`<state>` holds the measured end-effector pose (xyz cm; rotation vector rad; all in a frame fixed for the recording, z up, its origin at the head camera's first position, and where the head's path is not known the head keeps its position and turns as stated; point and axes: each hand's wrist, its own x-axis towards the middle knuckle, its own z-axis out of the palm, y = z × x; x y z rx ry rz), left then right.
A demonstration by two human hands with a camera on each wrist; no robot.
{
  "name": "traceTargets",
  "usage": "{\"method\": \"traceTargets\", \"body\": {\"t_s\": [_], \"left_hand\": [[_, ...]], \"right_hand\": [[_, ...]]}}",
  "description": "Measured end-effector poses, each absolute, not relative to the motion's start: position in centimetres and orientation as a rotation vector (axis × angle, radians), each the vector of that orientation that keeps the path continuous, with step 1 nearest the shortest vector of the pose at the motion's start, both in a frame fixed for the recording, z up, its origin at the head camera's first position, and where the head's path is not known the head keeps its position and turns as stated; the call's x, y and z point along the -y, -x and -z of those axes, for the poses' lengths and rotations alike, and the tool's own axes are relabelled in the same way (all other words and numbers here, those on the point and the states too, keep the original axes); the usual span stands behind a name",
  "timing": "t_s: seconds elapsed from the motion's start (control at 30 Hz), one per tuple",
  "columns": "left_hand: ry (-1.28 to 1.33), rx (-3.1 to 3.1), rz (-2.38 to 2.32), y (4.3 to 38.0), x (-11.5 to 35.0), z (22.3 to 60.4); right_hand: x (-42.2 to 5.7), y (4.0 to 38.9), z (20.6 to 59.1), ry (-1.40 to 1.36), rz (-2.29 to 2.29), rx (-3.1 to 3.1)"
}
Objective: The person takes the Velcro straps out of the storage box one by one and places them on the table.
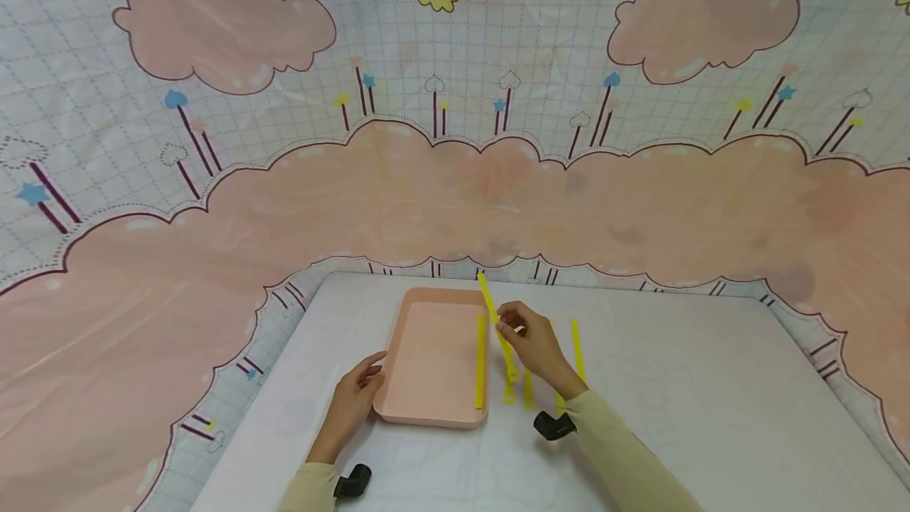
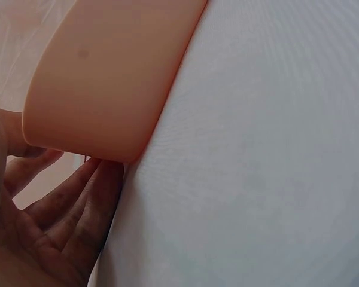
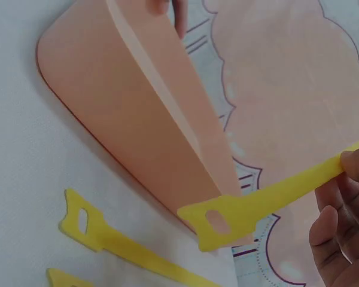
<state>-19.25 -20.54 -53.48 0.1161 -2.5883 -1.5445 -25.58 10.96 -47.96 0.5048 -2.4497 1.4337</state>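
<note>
My right hand (image 1: 532,342) pinches a yellow hook-and-loop cable tie (image 1: 486,291) between thumb and fingers, above the tray's right edge. In the right wrist view, the slotted wide end of this cable tie (image 3: 245,209) hangs away from the fingers. A shallow pink tray (image 1: 430,358) lies on the table, with one yellow cable tie (image 1: 480,366) lengthwise along its right inner side. At the tray's left wall rests my left hand (image 1: 353,392), its fingertips touching the outside. Close up, the left fingers (image 2: 102,197) are loosely bent against the wall.
Several more yellow cable ties (image 1: 578,346) lie on the white table (image 1: 682,401) right of the tray, partly hidden by the right hand and forearm. Black wrist devices (image 1: 554,426) sit on both wrists. A cloud-patterned cloth (image 1: 569,204) hangs behind the table.
</note>
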Motion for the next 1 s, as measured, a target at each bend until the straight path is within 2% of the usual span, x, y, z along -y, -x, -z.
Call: {"method": "traceTargets", "body": {"t_s": [1.0], "left_hand": [[-0.062,2.608,1.549,20.9,20.6,52.9]], "right_hand": [[-16.8,24.5,49.1,-0.240,-1.760,2.474]]}}
